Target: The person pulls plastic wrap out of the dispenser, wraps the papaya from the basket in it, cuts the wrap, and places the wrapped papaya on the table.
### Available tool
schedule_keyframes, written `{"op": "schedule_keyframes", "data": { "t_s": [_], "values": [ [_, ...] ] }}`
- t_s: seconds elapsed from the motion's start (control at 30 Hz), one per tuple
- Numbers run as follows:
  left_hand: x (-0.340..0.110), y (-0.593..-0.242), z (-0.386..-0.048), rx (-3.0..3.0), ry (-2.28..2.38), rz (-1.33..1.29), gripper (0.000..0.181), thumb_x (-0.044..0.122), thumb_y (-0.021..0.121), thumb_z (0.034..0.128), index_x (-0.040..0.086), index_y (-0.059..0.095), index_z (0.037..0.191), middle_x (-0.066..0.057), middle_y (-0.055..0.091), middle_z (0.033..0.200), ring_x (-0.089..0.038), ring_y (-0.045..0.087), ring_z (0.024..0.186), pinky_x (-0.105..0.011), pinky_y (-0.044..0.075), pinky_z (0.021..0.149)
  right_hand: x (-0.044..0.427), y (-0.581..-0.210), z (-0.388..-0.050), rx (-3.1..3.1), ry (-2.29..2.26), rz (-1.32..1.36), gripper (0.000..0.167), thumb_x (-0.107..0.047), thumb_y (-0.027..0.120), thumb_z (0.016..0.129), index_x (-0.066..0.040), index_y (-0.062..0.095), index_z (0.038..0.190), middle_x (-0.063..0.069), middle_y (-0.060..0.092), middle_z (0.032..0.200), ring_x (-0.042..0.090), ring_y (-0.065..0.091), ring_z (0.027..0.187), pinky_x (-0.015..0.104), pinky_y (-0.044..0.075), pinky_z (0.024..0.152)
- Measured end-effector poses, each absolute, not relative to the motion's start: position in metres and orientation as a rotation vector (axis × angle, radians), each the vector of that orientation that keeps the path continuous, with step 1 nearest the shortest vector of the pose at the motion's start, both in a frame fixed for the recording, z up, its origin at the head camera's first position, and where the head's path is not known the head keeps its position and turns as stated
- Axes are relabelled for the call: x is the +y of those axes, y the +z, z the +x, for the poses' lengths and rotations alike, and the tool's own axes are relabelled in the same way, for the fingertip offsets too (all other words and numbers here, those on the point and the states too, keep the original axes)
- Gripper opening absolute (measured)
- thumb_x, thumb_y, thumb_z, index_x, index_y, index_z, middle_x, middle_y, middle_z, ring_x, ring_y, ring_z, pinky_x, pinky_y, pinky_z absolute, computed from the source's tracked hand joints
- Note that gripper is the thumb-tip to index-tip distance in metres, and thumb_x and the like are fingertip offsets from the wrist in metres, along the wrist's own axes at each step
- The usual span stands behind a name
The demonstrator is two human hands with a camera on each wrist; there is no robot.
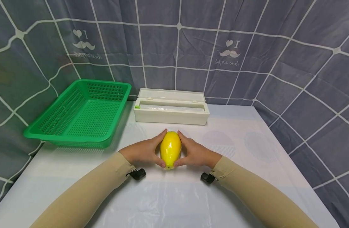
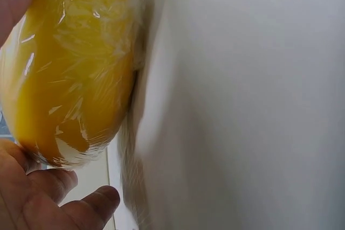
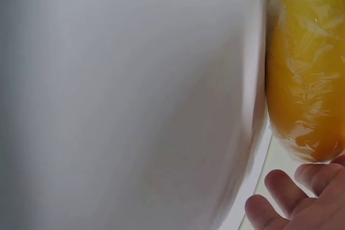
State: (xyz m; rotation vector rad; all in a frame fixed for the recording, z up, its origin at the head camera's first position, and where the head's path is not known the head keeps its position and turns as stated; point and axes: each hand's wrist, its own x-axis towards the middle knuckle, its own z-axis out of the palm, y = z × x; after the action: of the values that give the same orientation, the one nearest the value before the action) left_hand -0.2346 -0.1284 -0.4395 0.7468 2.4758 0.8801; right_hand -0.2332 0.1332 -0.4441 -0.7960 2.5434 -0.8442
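A glossy yellow oval fruit (image 1: 171, 149), mango-like in shape, lies on the table with its long axis pointing away from me. Clear cling film covers it, wrinkled along the side in the left wrist view (image 2: 81, 74) and the right wrist view. My left hand (image 1: 146, 149) holds its left side, thumb at the near end and fingers toward the far end. From the right, my right hand (image 1: 195, 152) grips it the same way. Some fingertips (image 3: 283, 187) stand apart from the fruit in the right wrist view. The fruit's underside is hidden.
Behind the fruit stands a white cling film dispenser (image 1: 171, 117), lid raised, with a green slider (image 1: 137, 107) at its left. A green plastic basket (image 1: 69, 138) sits at the left back. Grey checked curtains (image 1: 197, 44) hang around the white-covered table (image 1: 174, 202).
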Motion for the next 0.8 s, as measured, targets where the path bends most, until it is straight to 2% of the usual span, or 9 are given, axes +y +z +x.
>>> {"op": "schedule_keyframes", "data": {
  "t_s": [0.3,0.8],
  "values": [
    [-0.1284,-0.438,-0.2338,2.478,0.888,0.74,0.143,0.057,0.093,0.0728,0.015,-0.002,0.171,-0.008,0.012,0.178,-0.029,0.027,0.161,-0.055,0.025,0.13,0.1341,-0.4435,-0.2324,2.549,-0.86,-0.813,0.134,-0.058,0.088,0.079,-0.007,0.003,0.17,0.01,0.012,0.178,0.034,0.021,0.163,0.057,0.022,0.13],
    [-0.1321,-0.4375,-0.2336,2.486,0.912,0.76,0.14,0.059,0.091,0.0747,0.016,-0.002,0.171,-0.005,0.01,0.178,-0.026,0.022,0.163,-0.053,0.024,0.13,0.1354,-0.4417,-0.2309,2.55,-0.88,-0.801,0.131,-0.055,0.088,0.08,-0.009,0.006,0.17,0.007,0.013,0.178,0.032,0.02,0.163,0.056,0.021,0.131]
  ]
}}
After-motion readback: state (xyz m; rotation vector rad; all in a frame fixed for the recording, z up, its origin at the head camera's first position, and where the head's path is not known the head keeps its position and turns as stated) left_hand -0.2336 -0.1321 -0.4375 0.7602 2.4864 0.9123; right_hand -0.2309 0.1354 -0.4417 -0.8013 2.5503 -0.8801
